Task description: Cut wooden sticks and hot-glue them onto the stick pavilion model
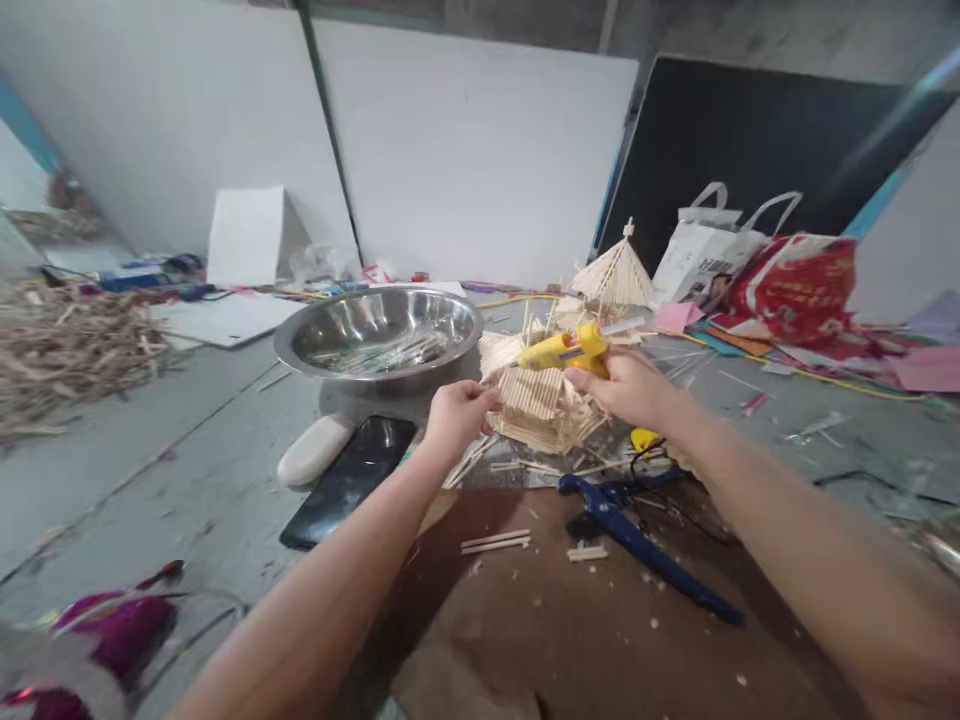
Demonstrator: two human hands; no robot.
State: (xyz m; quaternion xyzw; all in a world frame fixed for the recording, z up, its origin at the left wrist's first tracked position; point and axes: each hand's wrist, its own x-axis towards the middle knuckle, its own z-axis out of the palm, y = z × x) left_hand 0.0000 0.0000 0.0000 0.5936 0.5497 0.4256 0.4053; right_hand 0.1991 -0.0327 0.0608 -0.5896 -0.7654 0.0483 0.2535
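A small house-like model (529, 392) built of thin pale wooden sticks stands in front of me, with a slatted roof. My right hand (626, 380) is closed round a yellow hot glue gun (559, 352), whose nozzle points left over the model's roof. At the model's left edge, my left hand (463, 412) is closed in a pinch; what its fingertips hold is too small to tell. Loose sticks (495, 542) lie on the brown board below, beside a blue-handled cutter (645, 545).
Left of the model is a steel basin (379, 335) holding sticks in clear wrapping. A black phone (352, 480) and a white rounded object (315, 450) lie nearer. Behind stands a pointed stick roof (619, 275), with a white bag (705, 260) and red bag (799, 285) to its right.
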